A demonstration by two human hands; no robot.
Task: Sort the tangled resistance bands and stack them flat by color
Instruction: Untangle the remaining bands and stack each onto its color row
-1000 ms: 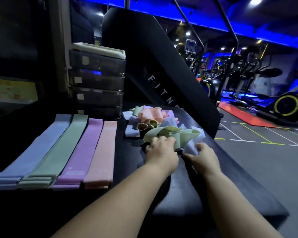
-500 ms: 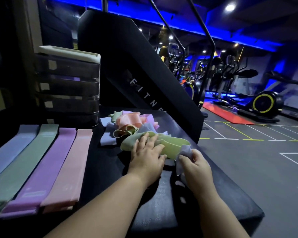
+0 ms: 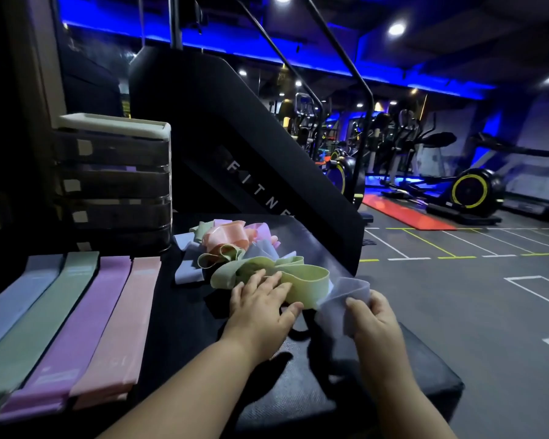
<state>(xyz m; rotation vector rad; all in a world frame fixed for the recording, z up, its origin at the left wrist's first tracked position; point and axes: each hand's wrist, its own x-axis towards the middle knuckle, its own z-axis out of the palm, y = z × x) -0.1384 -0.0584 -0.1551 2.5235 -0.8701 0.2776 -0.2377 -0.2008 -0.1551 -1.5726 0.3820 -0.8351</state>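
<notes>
A tangle of pastel resistance bands (image 3: 229, 245) lies on the black padded bench (image 3: 298, 391). My left hand (image 3: 260, 305) presses flat, fingers straight, on a light green band (image 3: 301, 280) at the tangle's near edge. My right hand (image 3: 374, 318) pinches a pale blue-grey band (image 3: 346, 299) that trails from the tangle toward the bench's right edge. At the left lie four flat stacks side by side: blue (image 3: 16, 305), green (image 3: 45, 312), purple (image 3: 80, 324) and pink (image 3: 121, 327).
A stack of dark drawer boxes with a white lid (image 3: 114, 182) stands behind the flat stacks. A black slanted machine panel (image 3: 251, 160) rises behind the tangle. The bench drops off at the right to the grey gym floor (image 3: 457, 312).
My left hand has flattened onto the green band. My right hand has drawn the blue-grey band out to the right, away from the tangle. The camera has swung right.
</notes>
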